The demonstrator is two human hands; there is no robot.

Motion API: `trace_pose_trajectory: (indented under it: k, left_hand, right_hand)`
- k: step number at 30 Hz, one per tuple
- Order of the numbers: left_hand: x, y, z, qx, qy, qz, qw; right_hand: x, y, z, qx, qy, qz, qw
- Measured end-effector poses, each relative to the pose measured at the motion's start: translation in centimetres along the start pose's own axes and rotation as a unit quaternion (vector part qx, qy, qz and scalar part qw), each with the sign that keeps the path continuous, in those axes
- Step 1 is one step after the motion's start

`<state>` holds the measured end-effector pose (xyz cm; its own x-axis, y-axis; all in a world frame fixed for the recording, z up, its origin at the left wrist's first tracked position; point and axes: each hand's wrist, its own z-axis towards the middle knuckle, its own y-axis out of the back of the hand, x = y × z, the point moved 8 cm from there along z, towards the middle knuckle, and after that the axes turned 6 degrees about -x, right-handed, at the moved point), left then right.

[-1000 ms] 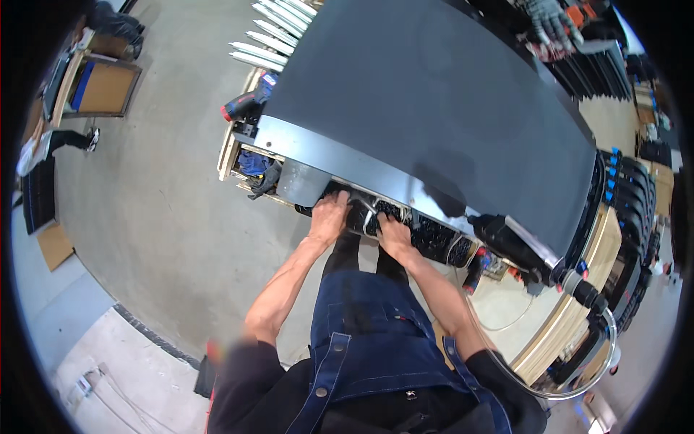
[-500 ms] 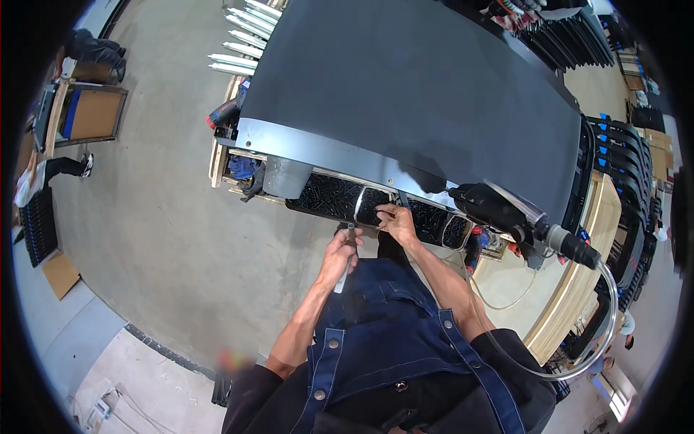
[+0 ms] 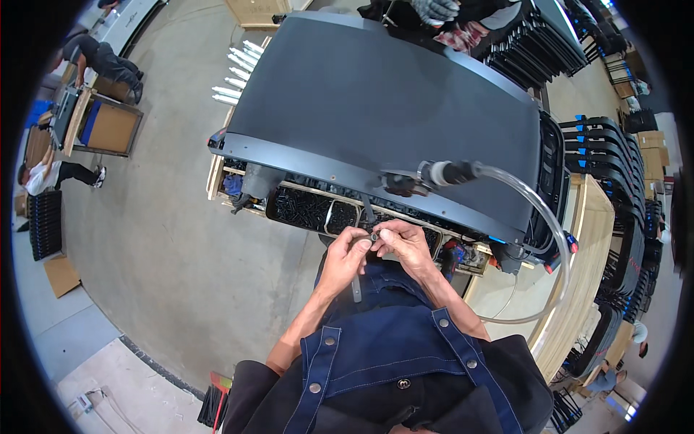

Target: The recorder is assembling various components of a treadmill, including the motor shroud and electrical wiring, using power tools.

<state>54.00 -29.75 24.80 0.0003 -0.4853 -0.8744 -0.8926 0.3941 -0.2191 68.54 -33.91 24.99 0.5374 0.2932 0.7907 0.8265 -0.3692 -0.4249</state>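
Observation:
Held in my left hand [image 3: 345, 257] is a flat metal wrench [image 3: 356, 291], its ring end up between both hands and its handle hanging below. My right hand [image 3: 406, 247] meets it, thumb and fingers pinched at the ring end. Any small piece in those right fingertips is too small to make out. Just beyond my hands, a long black tray [image 3: 269, 210] holds many black screws, with a light-rimmed section [image 3: 343, 215] of small dark parts. Above stretches a large dark flat panel [image 3: 376, 94] like a treadmill deck, edged with a grey metal rail [image 3: 289, 160].
A power driver [image 3: 405, 184] on a clear hose [image 3: 538, 195] hangs over the deck's near edge. Wooden bench boards [image 3: 578, 239] run along the right. A co-worker's gloved hand [image 3: 436, 10] is at the far side. Black frames [image 3: 603, 166] stand in a row at right.
My right hand has left the parts tray and come to the wrench's ring end. My left hand has lifted the wrench slightly inward. The hanging driver now appears farther left and turned.

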Motion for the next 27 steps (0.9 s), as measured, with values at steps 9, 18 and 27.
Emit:
trace_pose_trajectory:
  k: [9, 18, 27]
  left_hand:
    - [-3.1, -6.7, -1.9, -0.053, -0.120, 0.044, 0.990]
    - [-8.1, -9.0, -4.9, -0.139, -0.360, 0.230, 0.893]
    - [-6.9, -7.3, -2.7, -0.032, -0.169, 0.022, 0.985]
  right_hand:
    - [5.5, 3.2, -3.4, 0.021, 0.092, 0.015, 0.995]
    - [5.7, 3.6, -4.5, 0.100, 0.043, 0.106, 0.988]
    - [3.9, 1.5, -3.4, 0.180, 0.005, 0.180, 0.967]
